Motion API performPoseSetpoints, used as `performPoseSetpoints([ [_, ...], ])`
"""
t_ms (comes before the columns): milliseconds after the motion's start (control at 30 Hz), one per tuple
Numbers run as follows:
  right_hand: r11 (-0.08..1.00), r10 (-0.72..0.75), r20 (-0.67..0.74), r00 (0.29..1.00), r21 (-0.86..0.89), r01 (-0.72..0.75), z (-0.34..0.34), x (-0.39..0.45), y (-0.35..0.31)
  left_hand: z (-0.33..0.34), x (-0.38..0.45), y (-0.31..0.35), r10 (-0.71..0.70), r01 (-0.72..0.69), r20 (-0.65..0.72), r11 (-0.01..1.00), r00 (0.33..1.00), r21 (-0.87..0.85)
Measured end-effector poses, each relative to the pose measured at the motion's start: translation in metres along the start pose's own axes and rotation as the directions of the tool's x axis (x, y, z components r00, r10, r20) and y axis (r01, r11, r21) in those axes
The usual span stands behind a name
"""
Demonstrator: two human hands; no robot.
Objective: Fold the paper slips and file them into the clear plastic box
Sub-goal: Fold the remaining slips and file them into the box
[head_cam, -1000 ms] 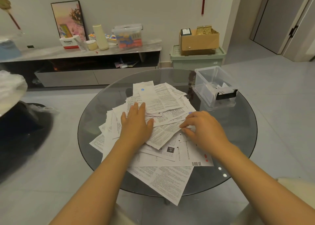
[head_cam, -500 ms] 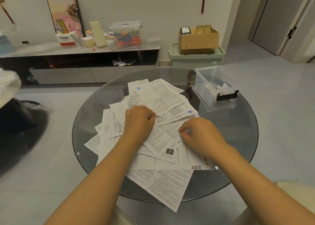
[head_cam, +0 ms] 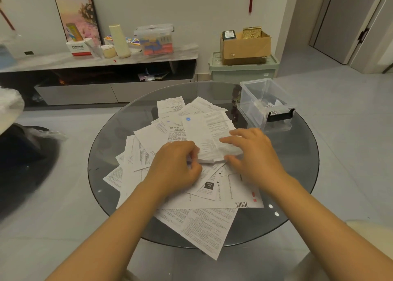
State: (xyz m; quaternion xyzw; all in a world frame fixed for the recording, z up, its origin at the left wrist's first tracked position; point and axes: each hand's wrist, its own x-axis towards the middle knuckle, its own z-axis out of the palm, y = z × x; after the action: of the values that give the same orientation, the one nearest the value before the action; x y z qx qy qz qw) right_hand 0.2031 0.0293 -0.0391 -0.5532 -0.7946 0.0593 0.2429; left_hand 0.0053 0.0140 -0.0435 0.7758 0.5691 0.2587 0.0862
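Note:
A heap of printed white paper slips covers the middle of the round glass table. My left hand pinches the near left corner of one long slip lifted off the heap. My right hand holds the same slip at its right edge, thumb under and fingers over it. The clear plastic box stands open at the table's far right, with a black clasp on its near end and a few folded slips inside.
A low TV cabinet with a picture frame, bottle and lidded container runs along the back wall. A cardboard box sits on a green storage bin. A dark chair stands at left, a door at far right.
My left hand went from lying flat on the heap to pinching a slip. My right hand moved up and right onto the same slip, which now rises off the heap.

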Motion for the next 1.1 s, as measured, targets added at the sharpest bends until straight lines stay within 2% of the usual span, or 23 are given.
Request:
performPoseSetpoints([
  [100, 0.998, -0.01, 0.164, 0.986, -0.056, 0.02, 0.002, 0.0, 0.005, -0.001, -0.011, 0.001, -0.013, 0.013, 0.027, 1.0, 1.0, -0.025],
  [200, 0.999, -0.033, 0.244, 0.969, 0.011, 0.032, 0.004, -0.002, 0.007, -0.002, -0.018, -0.001, -0.035, 0.037, 0.039, 0.998, 0.999, -0.054],
  [400, 0.997, -0.08, 0.192, 0.978, 0.008, 0.08, -0.003, -0.007, 0.007, -0.006, -0.025, -0.002, 0.021, -0.014, 0.097, 0.998, 0.995, -0.069],
  [500, 0.993, -0.103, 0.184, 0.977, 0.068, 0.092, -0.007, -0.012, 0.003, -0.006, -0.026, -0.001, 0.053, -0.049, 0.128, 0.998, 0.99, -0.036],
  [600, 0.985, -0.136, 0.213, 0.967, 0.13, 0.11, -0.012, -0.017, 0.0, -0.003, -0.026, -0.002, 0.067, -0.057, 0.138, 0.996, 0.988, -0.074],
  [700, 0.971, -0.12, 0.236, 0.964, 0.23, 0.065, -0.019, -0.021, -0.005, -0.005, -0.024, 0.004, -0.02, 0.046, 0.111, 0.971, 0.994, -0.234],
  [800, 0.919, -0.024, 0.103, 0.994, 0.395, -0.019, -0.024, -0.022, -0.006, -0.01, -0.022, 0.008, -0.129, 0.176, 0.137, 0.885, 0.982, -0.431],
  [900, 0.893, 0.083, 0.02, 0.996, 0.442, -0.083, -0.025, -0.019, -0.004, -0.011, -0.021, 0.01, -0.197, 0.23, 0.118, 0.807, 0.973, -0.544],
  [967, 0.895, 0.13, 0.065, 0.989, 0.422, -0.145, -0.022, -0.016, -0.001, -0.009, -0.021, 0.01, -0.261, 0.267, 0.091, 0.798, 0.961, -0.54],
  [1100, 0.908, 0.139, 0.206, 0.969, 0.364, -0.208, -0.012, -0.017, 0.0, -0.002, -0.02, 0.01, -0.347, 0.336, 0.044, 0.858, 0.937, -0.389],
])
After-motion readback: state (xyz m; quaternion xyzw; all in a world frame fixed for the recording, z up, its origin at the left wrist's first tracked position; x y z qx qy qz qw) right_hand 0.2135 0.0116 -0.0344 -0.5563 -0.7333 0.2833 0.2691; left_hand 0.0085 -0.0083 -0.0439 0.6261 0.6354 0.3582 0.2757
